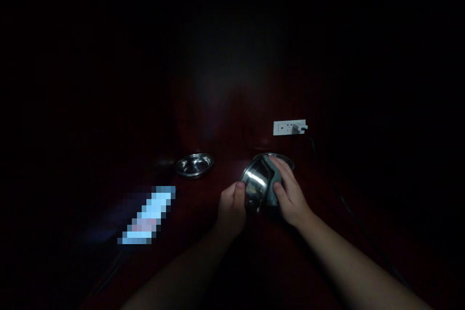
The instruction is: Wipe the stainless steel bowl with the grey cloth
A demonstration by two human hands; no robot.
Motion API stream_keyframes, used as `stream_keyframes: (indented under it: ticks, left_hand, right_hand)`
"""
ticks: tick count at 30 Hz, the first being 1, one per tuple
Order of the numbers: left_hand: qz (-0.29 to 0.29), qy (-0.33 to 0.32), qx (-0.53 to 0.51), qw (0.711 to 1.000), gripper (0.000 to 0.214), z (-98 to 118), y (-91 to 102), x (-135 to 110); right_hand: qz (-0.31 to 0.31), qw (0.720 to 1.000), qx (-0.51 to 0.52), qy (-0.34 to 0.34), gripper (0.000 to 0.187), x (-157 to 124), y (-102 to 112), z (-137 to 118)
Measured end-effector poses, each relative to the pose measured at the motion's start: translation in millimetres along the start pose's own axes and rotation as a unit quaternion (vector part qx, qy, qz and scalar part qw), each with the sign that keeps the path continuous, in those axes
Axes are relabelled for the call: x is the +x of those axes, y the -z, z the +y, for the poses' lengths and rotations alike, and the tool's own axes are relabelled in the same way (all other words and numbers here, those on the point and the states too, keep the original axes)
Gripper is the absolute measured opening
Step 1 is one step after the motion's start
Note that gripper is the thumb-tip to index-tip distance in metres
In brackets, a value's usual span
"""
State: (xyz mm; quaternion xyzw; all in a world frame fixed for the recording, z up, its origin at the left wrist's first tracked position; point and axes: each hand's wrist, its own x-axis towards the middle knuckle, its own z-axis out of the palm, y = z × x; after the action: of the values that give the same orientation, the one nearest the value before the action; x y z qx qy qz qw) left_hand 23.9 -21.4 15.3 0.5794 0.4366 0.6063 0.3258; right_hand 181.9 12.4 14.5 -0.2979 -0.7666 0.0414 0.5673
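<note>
A shiny steel bowl (255,183) is held tilted on its side above a dark reddish table (203,232). My left hand (231,207) grips its near rim, thumb on the edge. My right hand (288,193) presses a grey cloth (271,189) against the bowl's other side, fingers curled over it. Another steel dish (286,159) shows partly behind the held bowl. A second steel bowl (194,164) rests upright on the table to the left.
A white power strip (286,127) with a plug and a dark cable lies at the back right. A bright blurred rectangle (148,215) lies on the table at the left. The surroundings are very dark.
</note>
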Motion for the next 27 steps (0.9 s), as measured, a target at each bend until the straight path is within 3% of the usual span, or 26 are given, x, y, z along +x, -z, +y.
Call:
stream_keyframes:
  ticks: [11, 15, 20, 27]
  left_hand:
    - [-0.037, -0.006, -0.006, 0.999, 0.040, -0.5, -0.3, -2.9]
    - [-0.043, -0.002, -0.020, 0.999, 0.042, 0.6, 0.4, -3.4]
    - [-0.030, -0.002, 0.010, 1.000, 0.044, -0.5, 0.8, -3.4]
    - [-0.018, 0.021, 0.022, 0.999, 0.047, -4.7, 2.0, -5.3]
  right_hand:
    - [-0.073, 0.982, -0.097, 0.147, 0.046, 0.8, 1.2, -19.4]
    - [-0.063, 0.974, -0.132, 0.173, 0.045, -1.3, -3.8, -20.8]
    - [-0.009, 0.984, -0.111, 0.136, 0.042, -2.2, -8.0, -16.5]
    - [0.063, 0.998, 0.029, 0.012, 0.041, -2.3, -12.0, -6.9]
